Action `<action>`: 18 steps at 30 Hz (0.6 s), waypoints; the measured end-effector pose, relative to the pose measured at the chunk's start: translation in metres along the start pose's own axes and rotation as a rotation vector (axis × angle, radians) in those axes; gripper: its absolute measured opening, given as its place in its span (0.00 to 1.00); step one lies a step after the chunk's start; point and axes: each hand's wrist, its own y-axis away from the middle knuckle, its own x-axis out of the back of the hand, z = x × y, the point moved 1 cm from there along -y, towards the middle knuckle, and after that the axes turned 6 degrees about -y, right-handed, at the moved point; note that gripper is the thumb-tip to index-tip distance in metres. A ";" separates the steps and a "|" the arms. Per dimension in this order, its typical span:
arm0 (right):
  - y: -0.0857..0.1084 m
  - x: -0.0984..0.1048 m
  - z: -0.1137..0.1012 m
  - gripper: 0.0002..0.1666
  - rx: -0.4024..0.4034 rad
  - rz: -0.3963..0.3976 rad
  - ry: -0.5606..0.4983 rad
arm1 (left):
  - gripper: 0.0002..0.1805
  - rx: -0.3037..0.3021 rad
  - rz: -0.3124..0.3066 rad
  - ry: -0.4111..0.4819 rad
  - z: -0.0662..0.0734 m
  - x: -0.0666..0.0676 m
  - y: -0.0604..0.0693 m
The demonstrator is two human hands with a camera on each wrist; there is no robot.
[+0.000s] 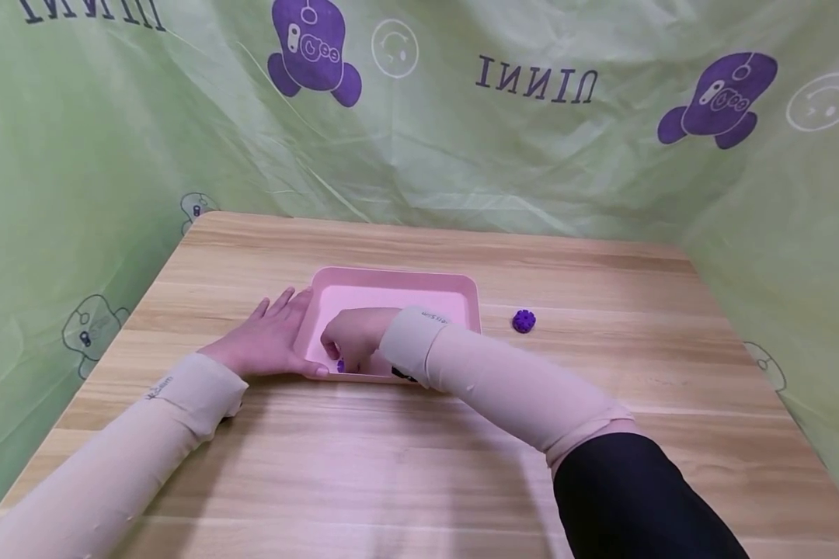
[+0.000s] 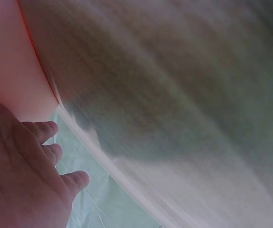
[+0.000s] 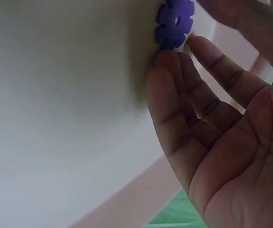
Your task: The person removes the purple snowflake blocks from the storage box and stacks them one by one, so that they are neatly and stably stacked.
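Note:
A shallow pink tray (image 1: 419, 281) lies on the table, its near part partly hidden behind the right forearm. My left hand (image 1: 273, 341) rests at the tray's left side, fingers spread, thumb along the near left corner. Inside the tray, my right hand (image 1: 360, 334) reaches down with curled fingers. Its fingertips and thumb are at the edges of a purple snowflake building disc (image 3: 174, 23), notched, with a hole in the middle. Only a bit of that disc (image 1: 340, 365) shows below the hand in the head view. The left wrist view shows the left palm (image 2: 22, 171) beside the tray's pink wall.
To the right of the tray, a small purple ball-like piece with notched edges (image 1: 524, 321) sits on the wood-grain table (image 1: 363, 466). A green printed sheet (image 1: 419, 155) hangs behind the table and along both sides.

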 end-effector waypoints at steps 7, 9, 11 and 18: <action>0.001 -0.003 -0.006 0.09 -0.011 0.013 0.078 | 0.78 0.000 0.007 0.001 -0.002 -0.002 -0.001; 0.003 -0.002 -0.004 0.10 -0.018 0.010 0.054 | 0.77 0.002 0.006 0.004 -0.001 -0.002 -0.001; 0.004 -0.001 -0.001 0.10 -0.021 0.007 0.018 | 0.78 0.003 0.004 0.006 0.000 -0.001 0.000; 0.008 0.004 0.013 0.10 0.000 -0.001 -0.082 | 0.78 0.009 -0.007 -0.010 0.001 0.000 0.000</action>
